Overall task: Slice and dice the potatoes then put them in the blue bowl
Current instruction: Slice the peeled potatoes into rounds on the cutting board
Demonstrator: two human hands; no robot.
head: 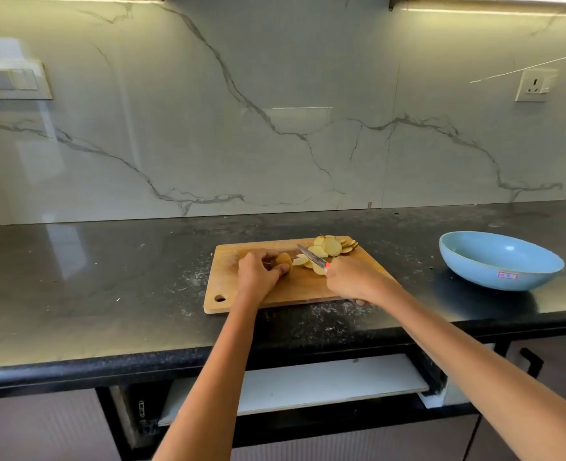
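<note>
Potato piece (284,260): unsliced remainder, on the cutting board left of centre, pinned under curled fingers.
Potato slices (331,246): round, skin-edged; heaped at the far right corner of the cutting board, a few more (303,261) loose mid-board between the remainder and the blade.
Cutting board (238,291): wooden, hang-hole at near left corner; flat on the surface.
Left hand (258,276): fingers and thumb curled round the potato piece, on the cutting board's left half.
Right hand (349,277): closed round the knife handle, over the cutting board's right half.
Knife (311,256): blade angled up and left across the loose slices, tip toward the far edge of the cutting board; red spot at the handle.
Blue bowl (501,261): right of the cutting board, well apart; label on its near wall; inside shows no potato.
Surface (108,277): dark speckled stone, whitish dusting round the cutting board.
Backsplash (275,111): veined marble behind the cutting board; socket (535,85) high right, switch plate (12,79) high left.
</note>
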